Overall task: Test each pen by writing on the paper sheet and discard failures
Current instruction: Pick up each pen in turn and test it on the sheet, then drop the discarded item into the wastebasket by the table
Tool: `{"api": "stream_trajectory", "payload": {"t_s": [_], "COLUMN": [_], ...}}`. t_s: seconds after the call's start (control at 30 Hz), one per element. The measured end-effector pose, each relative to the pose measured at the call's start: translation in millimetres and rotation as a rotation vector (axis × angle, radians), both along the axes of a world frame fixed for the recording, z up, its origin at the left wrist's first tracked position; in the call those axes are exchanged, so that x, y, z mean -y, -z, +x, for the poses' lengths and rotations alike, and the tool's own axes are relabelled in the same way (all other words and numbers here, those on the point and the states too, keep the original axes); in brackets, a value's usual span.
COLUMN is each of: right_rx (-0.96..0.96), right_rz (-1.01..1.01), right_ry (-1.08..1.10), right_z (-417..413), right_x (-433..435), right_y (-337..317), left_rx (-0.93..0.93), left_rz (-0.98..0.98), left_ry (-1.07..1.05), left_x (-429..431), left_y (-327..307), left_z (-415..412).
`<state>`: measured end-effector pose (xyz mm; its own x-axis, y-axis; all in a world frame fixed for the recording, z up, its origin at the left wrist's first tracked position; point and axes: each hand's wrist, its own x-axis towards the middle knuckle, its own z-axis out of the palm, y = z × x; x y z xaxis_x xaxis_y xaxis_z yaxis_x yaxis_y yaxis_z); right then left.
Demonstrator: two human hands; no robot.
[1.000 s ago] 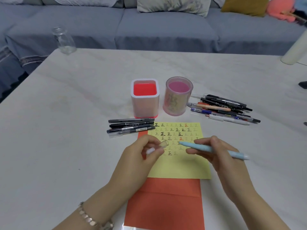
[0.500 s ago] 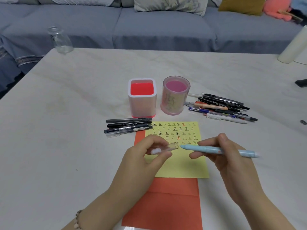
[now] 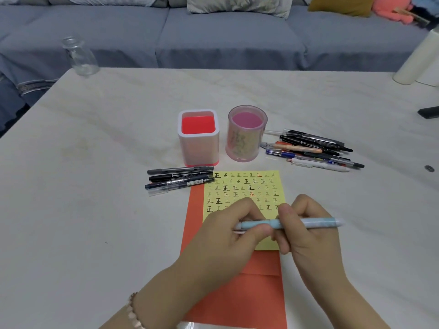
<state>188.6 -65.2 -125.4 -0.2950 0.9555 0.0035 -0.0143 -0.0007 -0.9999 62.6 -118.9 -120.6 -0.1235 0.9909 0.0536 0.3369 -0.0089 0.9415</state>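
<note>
One wide-angle camera sat on the person's head and looked forward and down across the counter (image 3: 95, 143). It was nearest to the left hand (image 3: 225, 238) and right hand (image 3: 311, 245), which filled the lower middle of the view around a pen (image 3: 316, 222), their forearms running off the bottom edge. The yellow sheet (image 3: 244, 184) lay just below centre. The sofa (image 3: 213, 43) beyond the counter's far edge crossed the top.

You face a pale marbled table (image 3: 95, 210) under soft, even light. Behind it runs a grey-blue sofa (image 3: 225, 41) with a light cushion (image 3: 237, 5) and a mustard cushion (image 3: 339, 4). A glass bottle (image 3: 80, 57) stands at the table's far left corner, a white cylinder (image 3: 418, 60) far right.
</note>
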Motion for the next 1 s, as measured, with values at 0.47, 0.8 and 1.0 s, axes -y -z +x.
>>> {"api": "stream_trajectory", "payload": {"t_s": [0.47, 0.8, 1.0], "right_rx": [-0.01, 0.233, 0.503], "right_rz": [-0.18, -0.029, 0.166], "right_ry": [0.033, -0.709, -1.053], "right_z": [-31, -160, -254], "right_x": [-11, 23, 90], "right_y": [-8, -34, -32], "left_rx": [-0.144, 0.503, -0.163], "left_rz": [0.052, -0.052, -0.008], "left_ry": [-0.073, -0.807, -1.158], "left_x": [-6, 91, 220], "left_y": [-15, -39, -52], "left_z": [-14, -124, -188]}}
